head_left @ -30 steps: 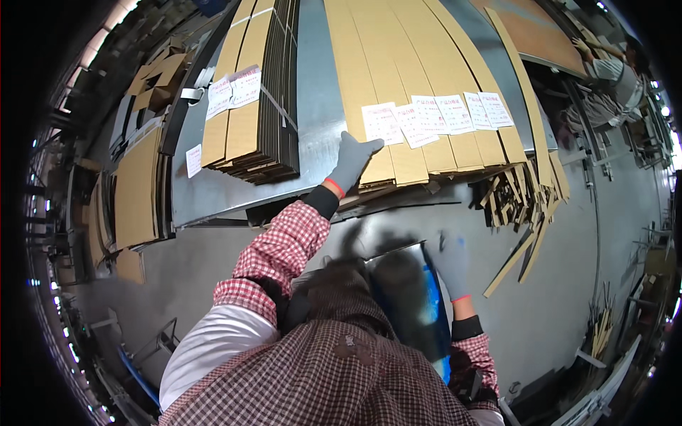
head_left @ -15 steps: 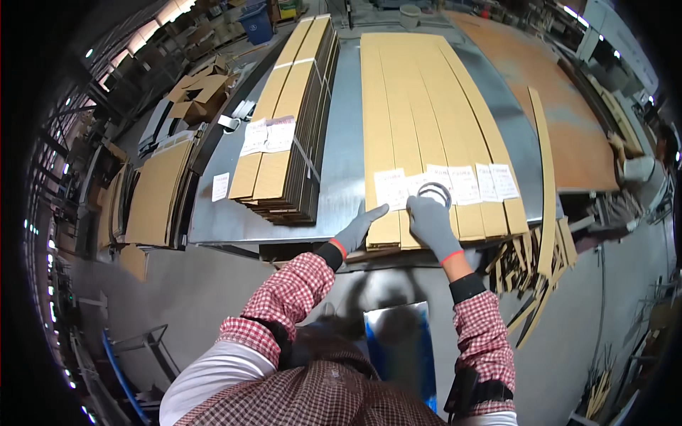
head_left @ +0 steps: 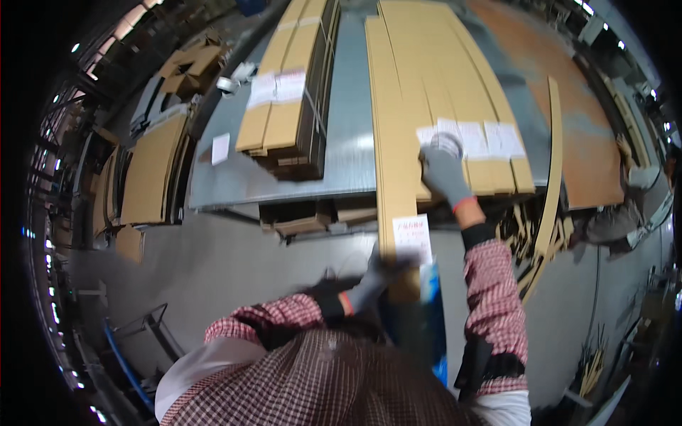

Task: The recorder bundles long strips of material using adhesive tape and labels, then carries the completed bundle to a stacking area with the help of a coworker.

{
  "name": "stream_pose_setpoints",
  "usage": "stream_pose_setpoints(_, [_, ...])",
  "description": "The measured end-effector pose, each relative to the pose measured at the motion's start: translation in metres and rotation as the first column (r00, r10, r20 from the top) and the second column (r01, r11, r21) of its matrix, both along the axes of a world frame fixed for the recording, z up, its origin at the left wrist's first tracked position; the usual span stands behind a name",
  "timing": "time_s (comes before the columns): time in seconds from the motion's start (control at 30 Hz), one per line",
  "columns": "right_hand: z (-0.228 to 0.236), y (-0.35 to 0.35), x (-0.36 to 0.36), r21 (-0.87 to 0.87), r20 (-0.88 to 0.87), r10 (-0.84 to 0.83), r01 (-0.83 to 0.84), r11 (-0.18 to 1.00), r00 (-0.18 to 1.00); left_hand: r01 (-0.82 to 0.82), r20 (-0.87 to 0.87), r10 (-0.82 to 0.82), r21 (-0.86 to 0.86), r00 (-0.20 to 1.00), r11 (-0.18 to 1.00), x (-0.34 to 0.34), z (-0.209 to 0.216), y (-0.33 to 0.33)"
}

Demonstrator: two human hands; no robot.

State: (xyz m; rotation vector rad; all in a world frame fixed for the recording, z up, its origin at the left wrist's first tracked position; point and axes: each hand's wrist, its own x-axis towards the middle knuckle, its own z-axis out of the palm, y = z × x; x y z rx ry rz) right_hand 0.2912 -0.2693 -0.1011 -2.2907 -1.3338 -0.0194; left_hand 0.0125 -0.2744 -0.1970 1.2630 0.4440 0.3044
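Observation:
A long flat cardboard strip (head_left: 396,170) juts past the table's near edge toward me, with a printed paper sheet (head_left: 412,238) near its end. My left hand (head_left: 369,284), gray-gloved and blurred by motion, is closed on that near end. My right hand (head_left: 444,174), also gloved, is closed on a roll of tape (head_left: 447,144). It rests above the other cardboard strips (head_left: 490,106), which lie side by side with paper sheets (head_left: 483,138) near their close ends.
Left of the strips stands a strapped stack of cardboard (head_left: 284,124) on the metal table (head_left: 348,106). A loose paper sheet (head_left: 221,149) lies near its left edge. One narrow strip (head_left: 554,142) leans over the right side. A person (head_left: 643,192) is at the far right.
The leftmost strip has slid toward me over the table edge, with my left hand drawn back at its end. My right hand stays by the other strips with the tape roll.

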Motion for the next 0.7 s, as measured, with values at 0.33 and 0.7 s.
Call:
stream_pose_setpoints(0.33, [-0.017,-0.134,-0.126,-0.303,0.095,-0.017,0.045,0.952,0.995,-0.018,-0.211,0.017,-0.003,0.977,1.000,-0.019,0.012,0.007])
stream_pose_setpoints(0.7, [-0.017,-0.146,-0.146,-0.515,-0.305,-0.037,-0.132,0.847,0.952,0.249,-0.157,-0.268,-0.127,0.951,0.960,-0.023,0.027,0.053])
